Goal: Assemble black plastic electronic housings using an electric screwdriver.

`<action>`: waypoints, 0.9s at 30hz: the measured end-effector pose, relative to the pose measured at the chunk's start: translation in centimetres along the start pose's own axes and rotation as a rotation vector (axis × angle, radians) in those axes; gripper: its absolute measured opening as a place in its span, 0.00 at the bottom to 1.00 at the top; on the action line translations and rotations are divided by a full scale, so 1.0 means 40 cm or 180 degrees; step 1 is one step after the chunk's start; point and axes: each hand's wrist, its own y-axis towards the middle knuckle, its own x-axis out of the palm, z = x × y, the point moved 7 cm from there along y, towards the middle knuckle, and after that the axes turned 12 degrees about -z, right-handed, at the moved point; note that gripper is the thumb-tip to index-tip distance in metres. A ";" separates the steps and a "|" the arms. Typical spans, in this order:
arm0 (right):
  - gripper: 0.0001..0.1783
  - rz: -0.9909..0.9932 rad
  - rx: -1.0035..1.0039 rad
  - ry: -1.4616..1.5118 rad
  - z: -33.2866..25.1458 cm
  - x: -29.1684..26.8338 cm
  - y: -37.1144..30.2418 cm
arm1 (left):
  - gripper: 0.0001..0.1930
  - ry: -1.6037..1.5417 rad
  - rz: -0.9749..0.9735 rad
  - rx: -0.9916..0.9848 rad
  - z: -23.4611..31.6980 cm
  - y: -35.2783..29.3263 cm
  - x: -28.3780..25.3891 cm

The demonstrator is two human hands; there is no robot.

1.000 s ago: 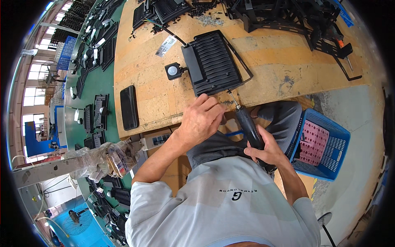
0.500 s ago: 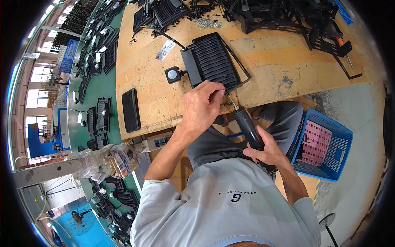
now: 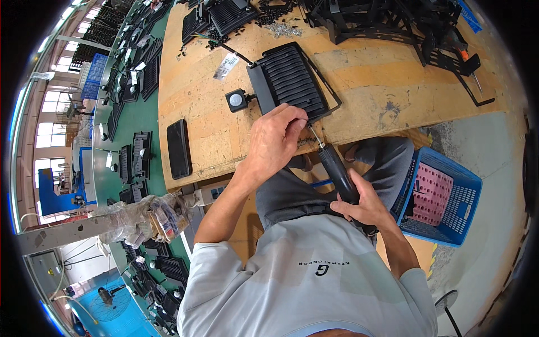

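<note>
The right hand (image 3: 362,205) grasps a black, cylindrical electric screwdriver (image 3: 338,173), its fingers closed around the lower part of the body; probably it is held slanting so that the thin metal bit can point to the left fingertips. The left hand (image 3: 273,137) has thumb and index finger pinched together just beside the end of this bit, perhaps to steady or guide something small; what is between them I cannot tell. The black, finned metal floodlight (image 3: 289,78) lies on the pale brown wooden table (image 3: 359,73), directly beyond the left fingers, which cover a part of its near edge; whether they touch it, I cannot tell. It seems placed close to the table edge so that 2 hands can reach it easily, with the fins facing up. Its black, thin metal bracket (image 3: 331,92) runs along the side to the right of these fingers, and a black, square sensor with white dome (image 3: 236,100) sticks out to their left. Farther beyond the fingers, a white, rectangular paper label (image 3: 225,66) carries dark print, too small to read surely. The light grey cloth shirt (image 3: 314,303), behind the fingers, shows dark letters, upside down in this view. A black, flat phone (image 3: 179,149) rests left of the left fingers, apart from the work, maybe to leave space.
</note>
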 end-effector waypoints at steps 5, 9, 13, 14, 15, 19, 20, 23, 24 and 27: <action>0.28 0.0043 0.0030 0.0006 0.004 0.008 0.004 | 0.06 0.0144 -0.0264 0.0236 0.006 0.003 -0.008; 0.27 -0.0020 -0.0042 0.0125 0.020 0.014 0.006 | 0.07 0.0674 -0.0585 0.0635 0.023 0.028 -0.035; 0.27 -0.0062 -0.0083 0.0174 0.015 0.018 0.010 | 0.05 0.0987 -0.0954 0.1324 0.050 0.052 -0.050; 0.27 -0.0064 -0.0084 0.0165 0.015 0.019 0.011 | 0.05 0.1026 -0.1092 0.1371 0.049 0.058 -0.049; 0.28 -0.0084 -0.0099 0.0200 0.016 0.020 0.012 | 0.05 0.1025 -0.1085 0.1376 0.040 0.071 -0.052; 0.29 -0.0193 -0.0101 0.0269 0.017 0.015 0.007 | 0.09 0.0908 -0.1288 0.1795 0.026 0.103 -0.038; 0.29 -0.0180 -0.0096 0.0267 0.018 0.012 0.005 | 0.10 0.0945 -0.1338 0.1696 0.021 0.112 -0.032; 0.30 -0.0124 -0.0099 0.0508 0.023 0.006 0.001 | 0.15 0.1372 -0.0618 0.1543 0.035 0.116 -0.058; 0.30 -0.0110 -0.0102 0.0449 0.022 0.004 0.002 | 0.15 0.1357 -0.0626 0.1552 0.030 0.114 -0.053; 0.30 -0.0109 -0.0103 0.0392 0.018 0.002 0.004 | 0.20 0.1159 -0.0553 0.1164 -0.018 0.110 -0.048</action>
